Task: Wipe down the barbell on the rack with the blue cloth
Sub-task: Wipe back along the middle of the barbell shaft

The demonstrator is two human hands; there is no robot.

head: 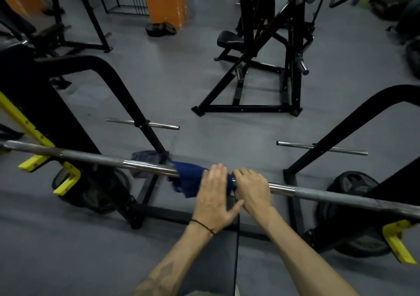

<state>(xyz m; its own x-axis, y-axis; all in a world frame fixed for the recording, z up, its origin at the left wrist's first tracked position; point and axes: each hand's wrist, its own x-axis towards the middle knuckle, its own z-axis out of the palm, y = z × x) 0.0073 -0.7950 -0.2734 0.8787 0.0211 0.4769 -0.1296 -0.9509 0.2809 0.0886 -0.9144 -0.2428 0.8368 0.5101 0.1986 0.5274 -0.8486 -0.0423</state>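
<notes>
operator: wiping is the step in hand. the long steel barbell (145,166) lies across the black rack with yellow hooks (68,182), running from upper left to lower right. the dark blue cloth (191,178) is draped over the smooth chrome centre of the bar, with its loose ends hanging below.

inspector: state of the hands?

operator: the left hand (213,201) lies over the cloth with fingers fairly straight and thumb spread, pressing the fabric onto the bar. the right hand (252,187) sits just beside it, fingers curled over the bare bar at the cloth's edge. whether it also pinches a cloth corner cannot be told.

inspector: next move?

operator: in my judgement, the cloth must be closed round the shaft and slid along it. both grey knurled sections remain uncovered, so most of the length is probably still to do.

inspector: materials?

operator: the centre is polished and reflective and should let the cloth glide. the knurling is matte and rough and may snag the soft, limp fabric. a black padded bench (218,250) lies below the forearms, and the floor (204,136) is grey.
</notes>
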